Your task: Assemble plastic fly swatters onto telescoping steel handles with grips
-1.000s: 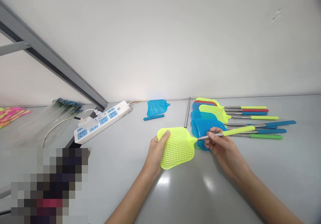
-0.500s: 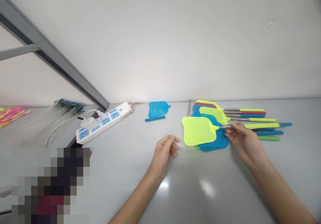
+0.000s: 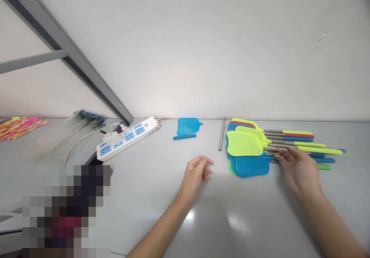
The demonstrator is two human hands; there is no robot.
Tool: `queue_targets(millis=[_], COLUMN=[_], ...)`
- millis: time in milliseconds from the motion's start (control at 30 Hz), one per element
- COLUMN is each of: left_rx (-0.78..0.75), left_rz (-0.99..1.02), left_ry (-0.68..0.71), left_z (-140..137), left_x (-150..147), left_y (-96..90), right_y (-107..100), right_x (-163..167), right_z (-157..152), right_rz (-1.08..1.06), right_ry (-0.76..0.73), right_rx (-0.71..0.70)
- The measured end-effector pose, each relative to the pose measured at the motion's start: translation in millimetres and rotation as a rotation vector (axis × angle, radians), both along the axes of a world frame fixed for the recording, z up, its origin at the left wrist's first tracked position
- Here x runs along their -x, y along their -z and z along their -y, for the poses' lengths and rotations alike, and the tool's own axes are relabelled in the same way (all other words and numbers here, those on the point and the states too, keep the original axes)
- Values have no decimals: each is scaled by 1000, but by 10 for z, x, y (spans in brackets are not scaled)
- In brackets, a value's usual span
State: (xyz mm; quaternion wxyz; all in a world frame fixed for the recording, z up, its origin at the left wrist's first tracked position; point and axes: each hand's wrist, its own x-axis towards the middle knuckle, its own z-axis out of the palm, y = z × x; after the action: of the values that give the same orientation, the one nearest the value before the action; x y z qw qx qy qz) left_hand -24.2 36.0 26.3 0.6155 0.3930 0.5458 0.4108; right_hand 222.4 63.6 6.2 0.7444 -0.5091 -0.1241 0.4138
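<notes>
A pile of fly swatters with metal shafts lies to the right. On top is a yellow fly swatter [image 3: 245,143], its head overlapping a blue fly swatter [image 3: 252,166]. My right hand [image 3: 299,167] is over the shafts, fingers spread loosely at the yellow one's shaft; whether they still touch it I cannot tell. To the left of the pile, my left hand [image 3: 196,173] hovers over the table, holding nothing, its fingers loosely bent and apart. Beyond it lie a loose blue swatter head [image 3: 188,126], a blue handle sleeve [image 3: 184,137] and a bare metal rod [image 3: 222,134].
A white power strip [image 3: 128,138] with plugs and a cable lies left of centre. Farther left are a clear plastic bag [image 3: 63,134] and pink and yellow pieces [image 3: 23,127]. A grey metal frame [image 3: 86,77] slants down to the table by the wall.
The yellow fly swatter has come down onto the pile, farther back, and my right hand has loosened from its shaft. The metal rod now shows more fully. The view has shifted slightly left.
</notes>
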Motion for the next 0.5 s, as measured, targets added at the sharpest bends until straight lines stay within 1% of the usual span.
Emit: queue_targets(millis=[133, 267, 500], left_rx=[0, -14, -18], left_rz=[-24, -41, -101], left_ry=[18, 14, 25], left_z=[6, 5, -7], left_x=[-11, -17, -36], left_y=[18, 37, 30], right_y=[8, -24, -65], right_x=[20, 35, 77], right_z=[15, 41, 63], right_rz=[15, 35, 28], right_ry=[6, 55, 30], right_rx=[-27, -40, -65])
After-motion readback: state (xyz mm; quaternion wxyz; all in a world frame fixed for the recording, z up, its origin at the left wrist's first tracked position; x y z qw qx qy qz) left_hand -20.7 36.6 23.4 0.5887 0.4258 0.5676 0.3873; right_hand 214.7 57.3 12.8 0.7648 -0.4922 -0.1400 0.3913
